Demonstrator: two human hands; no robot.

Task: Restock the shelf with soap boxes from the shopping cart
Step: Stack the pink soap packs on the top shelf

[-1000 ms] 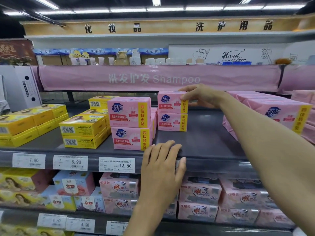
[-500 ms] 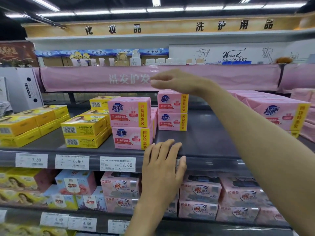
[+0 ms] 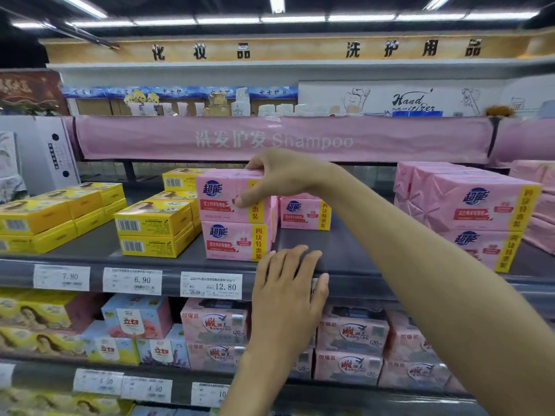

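**Right hand clasps the top soap box, left hand lies flat on the shelf edge**

The right hand (image 3: 279, 178) grips the upper pink soap box (image 3: 222, 195). Its fingers curl over the box's top rear edge and its thumb presses on the front face. Directly under this hand's box sits a lower pink soap box (image 3: 234, 241) of the same kind, and the two form a stack at the front of the grey shelf (image 3: 345, 250).

Just behind the right wrist, deeper on the shelf, stands a rear pink box (image 3: 303, 213). Beyond the fingertips, on the far side of the held box, are stacked yellow boxes (image 3: 153, 226). On the forearm's outer side, well apart from the hand, lie large pink wrapped packs (image 3: 474, 205).

The left hand (image 3: 288, 292) rests palm-down on the shelf's front edge. Its fingers are straight and close together, its thumb is out to the side, and it holds nothing. Its fingertips lie just beside the bottom corner of the lower box. Next to its little-finger side, a price tag (image 3: 211, 285) reads 12.80. Below its wrist, pink soap packs (image 3: 351, 334) fill the next level down.
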